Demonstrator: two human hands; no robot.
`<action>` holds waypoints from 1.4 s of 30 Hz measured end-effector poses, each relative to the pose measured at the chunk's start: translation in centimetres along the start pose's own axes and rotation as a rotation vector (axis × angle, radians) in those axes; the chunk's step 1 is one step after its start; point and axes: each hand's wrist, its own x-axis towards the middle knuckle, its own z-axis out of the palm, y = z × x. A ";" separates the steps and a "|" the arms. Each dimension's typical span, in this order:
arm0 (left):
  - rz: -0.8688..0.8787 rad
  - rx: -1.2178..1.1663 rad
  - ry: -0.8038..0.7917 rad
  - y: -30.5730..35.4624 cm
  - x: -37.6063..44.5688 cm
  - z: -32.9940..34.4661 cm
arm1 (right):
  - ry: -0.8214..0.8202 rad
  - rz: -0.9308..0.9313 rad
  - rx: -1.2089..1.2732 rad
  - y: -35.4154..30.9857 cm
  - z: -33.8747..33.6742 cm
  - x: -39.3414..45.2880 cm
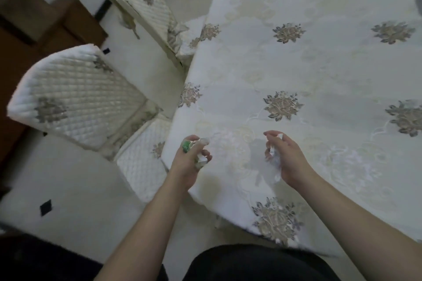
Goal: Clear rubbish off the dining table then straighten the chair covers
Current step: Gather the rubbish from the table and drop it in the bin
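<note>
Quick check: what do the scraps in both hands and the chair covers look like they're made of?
Left hand scrap: crumpled white paper or wrapper with green print, probably thin. Right hand scrap: creased white paper or film; unclear. Chair covers: quilted fabric, diamond stitching, slight sheen, floral embroidery.

Both bare forearms reach forward from the near edge. The left hand (190, 159) is curled closed around crumpled scraps. To its right, the right hand (286, 157) is loosely cupped, fingers bent around white paper.

Crumpled wrappers (201, 155) in both hands
</note>
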 end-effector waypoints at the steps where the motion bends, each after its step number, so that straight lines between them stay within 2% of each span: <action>1: 0.027 0.001 0.010 0.4 -1.0 -0.7 | -0.026 0.006 -0.003 0.2 0.7 0.0; 8: 0.172 -0.125 0.250 2.3 -8.3 -9.0 | -0.212 0.074 -0.048 2.0 8.2 -1.0; 12: 0.219 -0.313 0.387 1.4 -12.5 -14.7 | -0.327 0.115 -0.103 4.2 13.4 -2.0; 16: 0.281 -0.493 0.541 -0.8 -17.0 -19.6 | -0.459 0.135 -0.217 7.5 19.1 -4.3; 20: 0.306 -0.567 0.690 -3.1 -21.4 -25.5 | -0.562 0.163 -0.330 11.9 25.4 -7.1; 23: 0.354 -0.702 0.758 -3.8 -24.1 -30.2 | -0.660 0.197 -0.355 15.1 30.5 -9.9; 28: 0.376 -0.805 0.789 -4.1 -26.2 -36.1 | -0.780 0.174 -0.467 19.1 37.1 -14.4; 32: 0.398 -0.855 0.783 -3.1 -26.5 -38.9 | -0.795 0.157 -0.478 20.9 40.6 -15.6; 42: 0.423 -0.911 0.787 1.4 -22.8 -48.0 | -0.810 0.238 -0.464 23.5 50.5 -12.6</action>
